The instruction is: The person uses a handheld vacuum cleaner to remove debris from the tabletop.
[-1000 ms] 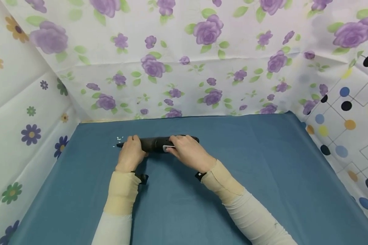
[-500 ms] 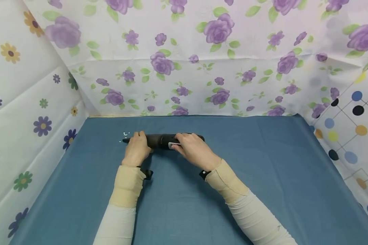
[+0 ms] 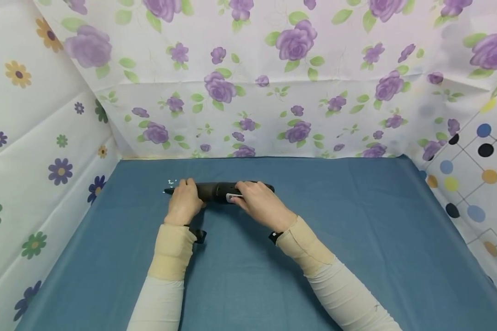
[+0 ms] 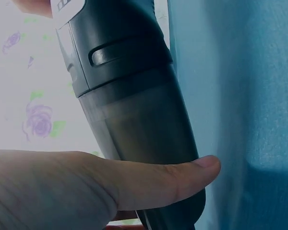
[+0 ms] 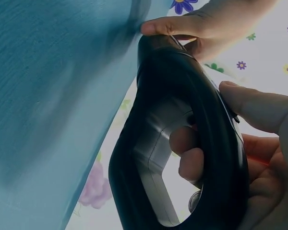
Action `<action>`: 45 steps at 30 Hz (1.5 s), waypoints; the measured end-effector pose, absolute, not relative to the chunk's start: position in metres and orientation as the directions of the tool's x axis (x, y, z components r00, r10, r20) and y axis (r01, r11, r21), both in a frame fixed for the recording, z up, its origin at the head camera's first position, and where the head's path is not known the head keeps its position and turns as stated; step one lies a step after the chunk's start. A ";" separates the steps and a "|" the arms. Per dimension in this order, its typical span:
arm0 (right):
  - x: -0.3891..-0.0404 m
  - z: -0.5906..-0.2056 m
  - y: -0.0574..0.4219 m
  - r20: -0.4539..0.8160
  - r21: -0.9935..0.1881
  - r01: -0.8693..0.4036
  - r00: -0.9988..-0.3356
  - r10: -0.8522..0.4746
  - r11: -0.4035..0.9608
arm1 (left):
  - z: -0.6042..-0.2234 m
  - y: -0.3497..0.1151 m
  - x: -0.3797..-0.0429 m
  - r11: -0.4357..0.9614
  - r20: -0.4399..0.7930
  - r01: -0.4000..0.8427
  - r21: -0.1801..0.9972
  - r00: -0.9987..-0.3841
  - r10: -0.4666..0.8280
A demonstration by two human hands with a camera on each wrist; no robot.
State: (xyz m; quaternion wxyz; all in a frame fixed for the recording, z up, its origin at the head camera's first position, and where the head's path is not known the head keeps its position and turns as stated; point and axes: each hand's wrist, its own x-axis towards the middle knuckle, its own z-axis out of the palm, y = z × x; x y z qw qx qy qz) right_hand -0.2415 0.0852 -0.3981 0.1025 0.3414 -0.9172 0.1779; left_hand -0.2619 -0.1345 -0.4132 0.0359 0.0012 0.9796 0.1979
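A black handheld vacuum cleaner (image 3: 219,192) lies crosswise over the blue cloth, its narrow nozzle (image 3: 169,191) pointing left. My left hand (image 3: 184,202) grips its front end; in the left wrist view the thumb (image 4: 182,183) crosses below the smoky dust cup (image 4: 139,120). My right hand (image 3: 265,207) holds the looped handle (image 5: 221,143), with fingers (image 5: 191,163) curled through the opening and the thumb (image 5: 252,105) along the outer side. Small white bits (image 3: 171,182) lie scattered just behind the nozzle, one right at its tip.
Blue cloth (image 3: 248,276) covers the table. A curtain with purple roses (image 3: 298,41) stands along its back edge, with a flowered sheet (image 3: 37,193) at the left and a dotted one (image 3: 471,184) at the right.
The head view has shifted a little. Over the last half second the vacuum's nozzle has edged slightly left, up to a white bit. Both hands keep their grip.
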 end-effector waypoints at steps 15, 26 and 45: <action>-0.240 -0.403 0.080 0.344 -0.232 -0.671 -0.734 -0.586 0.704 | -0.412 -0.138 -0.261 0.918 -0.069 -0.022 0.397 -0.998 0.006; -0.240 -0.389 0.093 0.310 -0.236 -0.626 -0.773 -0.553 0.743 | -0.418 -0.122 -0.263 0.906 -0.003 0.010 0.423 -1.000 0.012; -0.243 -0.396 0.091 0.336 -0.227 -0.651 -0.751 -0.569 0.724 | -0.426 -0.126 -0.266 0.892 0.066 0.052 0.448 -0.998 0.025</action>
